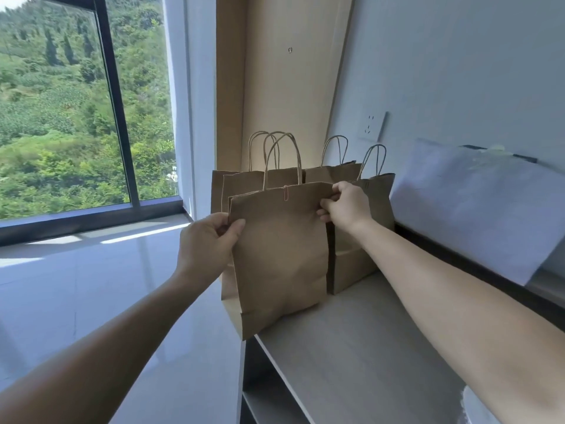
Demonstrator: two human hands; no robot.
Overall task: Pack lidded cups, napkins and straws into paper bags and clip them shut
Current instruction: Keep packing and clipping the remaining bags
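Beside the window, paper bags crowd a pale shelf's end.

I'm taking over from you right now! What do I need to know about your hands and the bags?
The left hand pinches the front bag at its top left corner; the right hand pinches its top right corner.
The front bag stands at the ledge edge, with the other bags behind and to its right.
Done: a clip holds the front bag's top shut.
Left: probably let go, then check the other bags' clips, which I cannot make out.
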